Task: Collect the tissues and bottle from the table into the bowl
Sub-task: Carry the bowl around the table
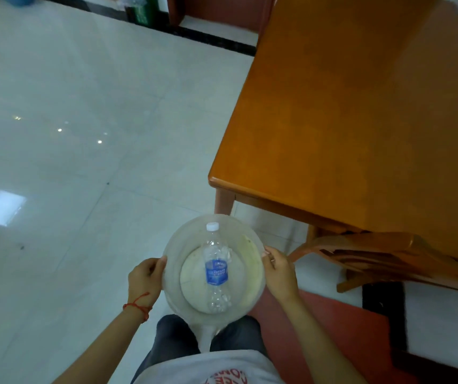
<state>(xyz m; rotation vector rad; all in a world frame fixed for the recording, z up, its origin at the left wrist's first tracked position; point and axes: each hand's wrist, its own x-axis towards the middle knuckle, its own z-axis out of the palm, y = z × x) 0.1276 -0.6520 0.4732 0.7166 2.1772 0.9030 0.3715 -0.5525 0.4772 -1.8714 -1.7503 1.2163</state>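
Far left is bare tiled floor point(69, 134), glossy, nothing on it in view. Left hand point(146, 275) has its grip closed on the left rim of the bowl point(252, 261), thumb over the edge, fingers under; red string bracelet point(139, 307) on that wrist. Bowl is clear plastic, held in the air over the floor in front of the person's legs, clear of the surface point(347, 106). Bottle point(216, 268) is already in the bowl, lying on its side, white cap pointing away from the person, blue label up, looks empty or near it. Tissues: can't see any, not in the bowl as far as the clear wall shows, not on the visible part of the surface either; the whitish disc under the bottle reads as the bowl's base, but can't rule out paper there. Right hand point(279, 274) has its grip closed on the right rim, same pinch. Further right, the surface is orange wood and bare where visible, chair point(388, 259) tucked under its near edge. Judgement: bottle step done, tissue step unconfirmed. Risks: bottle lies loose and round, so any tilt of the bowl rolls it to the rim and possibly out; rim pinch on thin flexible plastic can slip or flex if one hand lets go; bowl edge or hip could clip the surface corner or chair back when moving right; light tissues, if inside, can blow out while walking.
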